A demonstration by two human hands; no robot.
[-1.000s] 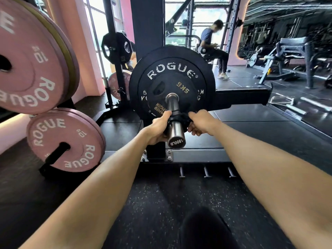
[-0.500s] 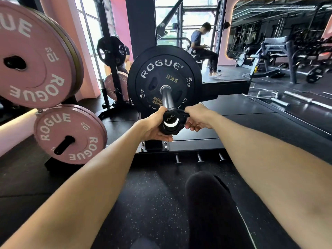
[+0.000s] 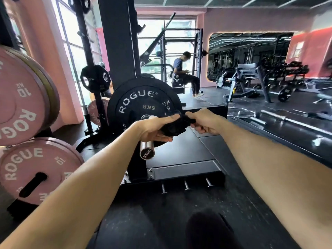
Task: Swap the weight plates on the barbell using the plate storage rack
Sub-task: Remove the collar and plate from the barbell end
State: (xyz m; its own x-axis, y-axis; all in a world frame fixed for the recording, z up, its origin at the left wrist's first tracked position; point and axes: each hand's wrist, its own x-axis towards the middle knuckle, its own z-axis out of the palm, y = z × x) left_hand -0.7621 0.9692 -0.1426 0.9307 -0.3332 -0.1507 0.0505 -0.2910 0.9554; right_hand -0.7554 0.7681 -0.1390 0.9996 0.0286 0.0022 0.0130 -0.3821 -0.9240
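Observation:
A black 5 kg ROGUE plate (image 3: 142,101) sits on the barbell sleeve (image 3: 147,150), whose chrome end points toward me. A black collar (image 3: 177,125) is off the sleeve, above and to the right of its tip. My left hand (image 3: 154,129) grips the collar from the left, my right hand (image 3: 204,121) pinches it from the right. Pink 10 kg ROGUE plates hang on the storage rack at the left, one set high (image 3: 21,97) and one low (image 3: 34,168).
The black rack upright (image 3: 118,42) rises behind the plate, with its base and three small pegs (image 3: 186,186) on the floor. A second plate tree (image 3: 95,81) stands further back. A seated person (image 3: 183,72) is in the distance. Benches stand to the right.
The collar has slid along the sleeve and come off its end; both hands carried it up and to the right. The sleeve end is bare now.

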